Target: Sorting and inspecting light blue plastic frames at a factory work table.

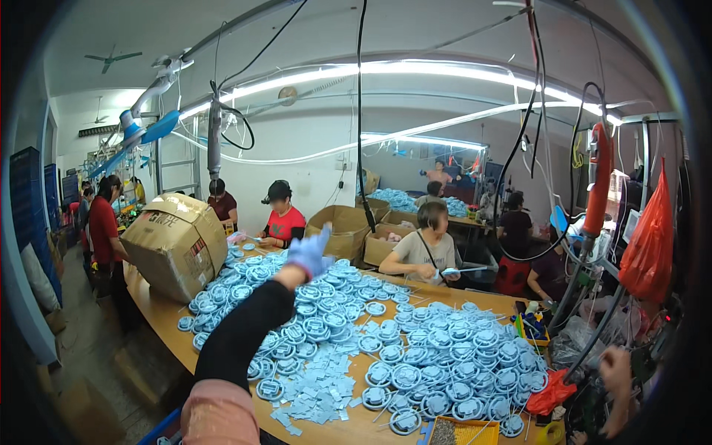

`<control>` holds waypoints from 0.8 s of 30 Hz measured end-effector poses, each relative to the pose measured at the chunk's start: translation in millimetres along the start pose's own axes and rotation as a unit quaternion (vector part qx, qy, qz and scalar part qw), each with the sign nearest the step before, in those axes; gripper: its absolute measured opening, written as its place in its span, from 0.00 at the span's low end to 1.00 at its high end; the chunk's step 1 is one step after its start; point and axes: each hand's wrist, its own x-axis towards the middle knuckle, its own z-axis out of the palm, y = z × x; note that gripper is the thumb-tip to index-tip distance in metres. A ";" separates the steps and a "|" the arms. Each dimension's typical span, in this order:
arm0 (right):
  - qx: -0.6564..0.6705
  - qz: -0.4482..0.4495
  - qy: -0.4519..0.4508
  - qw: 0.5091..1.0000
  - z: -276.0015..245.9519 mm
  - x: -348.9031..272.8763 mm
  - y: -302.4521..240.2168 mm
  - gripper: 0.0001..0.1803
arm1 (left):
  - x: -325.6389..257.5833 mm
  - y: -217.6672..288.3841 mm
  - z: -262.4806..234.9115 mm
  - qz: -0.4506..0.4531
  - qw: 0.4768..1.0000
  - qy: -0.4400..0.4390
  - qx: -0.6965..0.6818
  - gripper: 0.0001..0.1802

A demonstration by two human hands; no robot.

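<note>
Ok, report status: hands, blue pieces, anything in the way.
Left hand raised above the blue pieces; right not in view. Pieces heaped loose across table. Tilted carton at table's left end.

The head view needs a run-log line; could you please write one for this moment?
Left hand: blue-gloved, stretched forward, nothing visibly held | Nearby: heaped light-blue round pieces | flat blue pieces | cardboard box

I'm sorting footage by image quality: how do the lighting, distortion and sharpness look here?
In the head view, the long light tube glares almost pure white; in that same view, the wide lens bows the table and blackens the corners; also in the head view, the blue discs are fairly distinct, while the left hand looks slightly soft, cause unclear.
</note>
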 end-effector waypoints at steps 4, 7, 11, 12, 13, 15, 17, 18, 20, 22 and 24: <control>0.139 0.015 -0.036 0.989 61.1 -84.7 -56.9 0.07 | 75.9 -6.8 -42.9 -0.055 0.997 -0.020 -0.042 0.47; 0.108 0.045 -0.132 0.984 68.1 -131.1 -70.3 0.14 | 111.9 -2.6 -69.8 -0.075 0.996 -0.015 -0.046 0.48; 0.090 0.107 -0.147 0.979 85.1 -164.0 -68.1 0.12 | 155.1 -32.7 -75.3 -0.087 0.994 0.019 -0.065 0.46; 0.065 0.118 -0.147 0.980 91.7 -167.3 -68.8 0.12 | 166.6 -47.4 -66.8 -0.091 0.993 0.051 -0.056 0.46; 0.085 0.137 -0.138 0.977 102.5 -178.3 -56.3 0.12 | 173.3 -38.2 -73.1 -0.112 0.992 0.022 -0.051 0.44; 0.103 0.149 -0.127 0.975 108.5 -177.3 -70.5 0.12 | 179.0 -44.6 -72.6 -0.103 0.991 0.042 -0.072 0.43; 0.127 0.165 -0.105 0.972 119.3 -183.1 -84.9 0.12 | 175.1 -42.4 -77.6 -0.110 0.992 0.021 -0.062 0.43; 0.124 0.167 -0.113 0.972 124.7 -183.0 -87.5 0.12 | 171.6 -47.7 -73.6 -0.105 0.991 0.021 -0.086 0.44; 0.153 0.184 -0.146 0.960 140.1 -174.3 -93.3 0.11 | 167.1 -49.1 -70.2 -0.110 0.991 -0.035 -0.071 0.44; 0.142 0.185 -0.161 0.959 155.3 -165.4 -102.0 0.12 | 174.0 -61.8 -58.5 -0.101 0.992 -0.055 -0.048 0.48; 0.129 0.186 -0.176 0.958 166.2 -156.8 -115.3 0.12 | 175.8 -66.6 -51.7 -0.110 0.992 -0.031 -0.046 0.44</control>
